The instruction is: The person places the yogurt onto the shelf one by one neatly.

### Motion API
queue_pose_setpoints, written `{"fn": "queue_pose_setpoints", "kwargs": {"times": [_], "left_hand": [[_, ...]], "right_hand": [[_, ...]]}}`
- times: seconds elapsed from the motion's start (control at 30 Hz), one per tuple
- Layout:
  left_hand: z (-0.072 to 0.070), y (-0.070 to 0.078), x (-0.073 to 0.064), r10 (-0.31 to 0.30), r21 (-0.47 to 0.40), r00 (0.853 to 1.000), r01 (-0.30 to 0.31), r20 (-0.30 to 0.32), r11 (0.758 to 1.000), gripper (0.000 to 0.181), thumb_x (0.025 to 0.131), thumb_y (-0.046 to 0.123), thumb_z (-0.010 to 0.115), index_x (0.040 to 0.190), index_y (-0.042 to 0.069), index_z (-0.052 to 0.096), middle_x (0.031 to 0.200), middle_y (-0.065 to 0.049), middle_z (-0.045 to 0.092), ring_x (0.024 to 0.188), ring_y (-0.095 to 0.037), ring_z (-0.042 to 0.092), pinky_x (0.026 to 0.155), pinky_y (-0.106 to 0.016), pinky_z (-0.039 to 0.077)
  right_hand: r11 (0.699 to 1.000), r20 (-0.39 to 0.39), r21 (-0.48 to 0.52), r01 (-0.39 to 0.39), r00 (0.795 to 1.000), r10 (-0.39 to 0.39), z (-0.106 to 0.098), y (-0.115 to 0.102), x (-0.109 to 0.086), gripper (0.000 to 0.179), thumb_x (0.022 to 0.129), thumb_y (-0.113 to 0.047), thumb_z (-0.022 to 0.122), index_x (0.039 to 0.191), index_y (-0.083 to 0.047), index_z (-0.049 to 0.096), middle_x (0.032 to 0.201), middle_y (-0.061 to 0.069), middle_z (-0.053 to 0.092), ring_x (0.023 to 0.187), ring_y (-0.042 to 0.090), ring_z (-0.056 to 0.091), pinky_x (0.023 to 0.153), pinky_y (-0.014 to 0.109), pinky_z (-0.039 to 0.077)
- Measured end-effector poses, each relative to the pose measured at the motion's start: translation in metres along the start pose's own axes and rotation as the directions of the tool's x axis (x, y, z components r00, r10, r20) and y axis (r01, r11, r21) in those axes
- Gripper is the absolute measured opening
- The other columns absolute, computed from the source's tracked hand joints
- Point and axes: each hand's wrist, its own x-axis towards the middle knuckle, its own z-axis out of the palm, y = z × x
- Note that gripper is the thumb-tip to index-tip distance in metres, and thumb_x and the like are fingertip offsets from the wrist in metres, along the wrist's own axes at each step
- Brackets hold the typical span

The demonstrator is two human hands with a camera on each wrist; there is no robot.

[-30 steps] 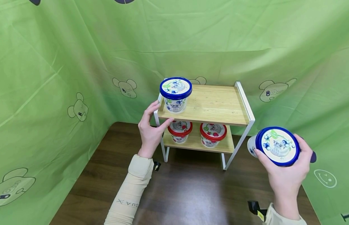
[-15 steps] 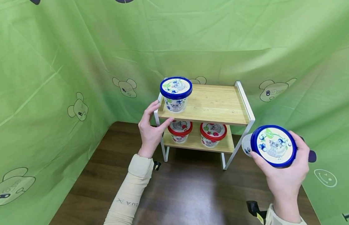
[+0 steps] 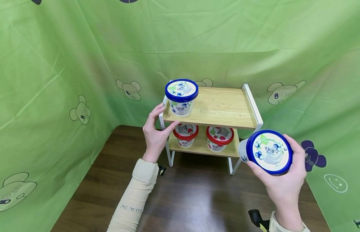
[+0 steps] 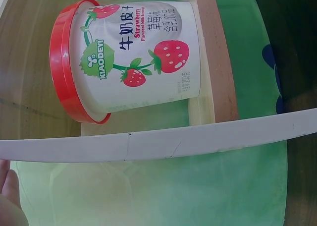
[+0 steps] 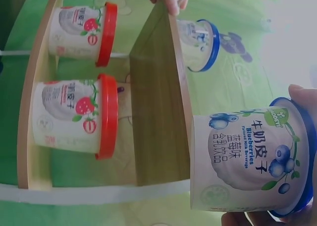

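My right hand (image 3: 287,185) grips a blue-lidded blueberry milk tub (image 3: 270,153), held in the air off the rack's front right corner, lid tilted toward the head camera. In the right wrist view this tub (image 5: 242,161) overlaps the top board's edge. My left hand (image 3: 154,138) holds the front left corner of the two-tier shelf rack (image 3: 223,108), thumb on the front edge and fingers at the white side frame. Just beside those fingers, another blueberry tub (image 3: 181,98) stands upright on the top shelf.
Two red-lidded strawberry tubs, a left one (image 3: 185,137) and a right one (image 3: 220,140), stand on the lower shelf (image 3: 203,150), beneath the top board. White metal side frames (image 3: 252,104) rise above the board's sides. A green printed curtain (image 3: 215,35) surrounds the rack on brown flooring (image 3: 188,193).
My right hand has carried the blueberry tub leftward, closer to the rack's right side. The left hand, the rack and the other tubs have stayed in place.
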Motion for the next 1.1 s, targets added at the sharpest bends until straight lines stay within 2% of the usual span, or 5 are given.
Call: {"fn": "queue_pose_setpoints", "kwargs": {"times": [0.27, 0.6, 0.77, 0.93, 1.1], "left_hand": [[0.0, 0.002, 0.0, -0.003, -0.019, 1.0, 0.003, 0.003, 1.0, 0.068, 0.067, -0.008, 0.092, 0.127, 0.002, 0.062, 0.141, -0.01, 0.059, 0.132, -0.026, 0.054, 0.11, -0.042, 0.043], [-0.002, 0.032, 0.006, 0.0, -0.045, 1.0, 0.0, 0.002, 0.999, 0.06, 0.071, -0.011, 0.089, 0.124, -0.007, 0.059, 0.137, -0.021, 0.059, 0.13, -0.03, 0.056, 0.108, -0.046, 0.044], [-0.001, 0.023, 0.005, 0.0, -0.039, 1.0, 0.0, 0.005, 0.999, 0.063, 0.068, -0.015, 0.089, 0.123, -0.008, 0.06, 0.137, -0.022, 0.059, 0.129, -0.029, 0.056, 0.107, -0.045, 0.046], [0.0, 0.001, 0.0, 0.0, -0.041, 1.0, 0.0, 0.009, 0.999, 0.067, 0.068, -0.009, 0.091, 0.127, 0.001, 0.062, 0.141, -0.011, 0.059, 0.131, -0.027, 0.055, 0.108, -0.042, 0.045], [-0.001, -0.003, 0.0, 0.011, -0.047, 1.0, -0.01, 0.017, 0.999, 0.066, 0.072, 0.0, 0.092, 0.13, 0.007, 0.062, 0.143, -0.003, 0.058, 0.131, -0.026, 0.055, 0.108, -0.043, 0.045]], "right_hand": [[0.999, 0.015, 0.024, -0.045, 0.999, 0.045, 0.007, -0.001, -0.003, 0.114, 0.047, 0.02, 0.09, 0.149, -0.01, 0.048, 0.142, 0.008, 0.054, 0.122, 0.023, 0.05, 0.096, 0.021, 0.044], [0.999, 0.03, 0.025, -0.026, 0.999, 0.026, 0.009, -0.005, -0.003, 0.113, 0.049, 0.019, 0.09, 0.149, -0.009, 0.048, 0.143, 0.012, 0.053, 0.122, 0.024, 0.051, 0.097, 0.022, 0.044], [0.999, 0.057, 0.026, -0.028, 0.998, 0.027, 0.008, -0.006, -0.002, 0.114, 0.051, 0.018, 0.09, 0.152, -0.011, 0.045, 0.145, 0.013, 0.051, 0.125, 0.027, 0.049, 0.098, 0.023, 0.044], [0.999, 0.068, 0.027, -0.028, 0.997, 0.026, 0.008, -0.007, -0.002, 0.115, 0.052, 0.017, 0.09, 0.153, -0.012, 0.044, 0.146, 0.013, 0.049, 0.126, 0.027, 0.048, 0.099, 0.024, 0.044], [0.998, 0.07, 0.056, -0.013, 0.998, 0.009, 0.011, -0.008, 0.0, 0.116, 0.053, 0.017, 0.089, 0.154, -0.013, 0.042, 0.148, 0.014, 0.047, 0.128, 0.029, 0.047, 0.101, 0.025, 0.043]]}}
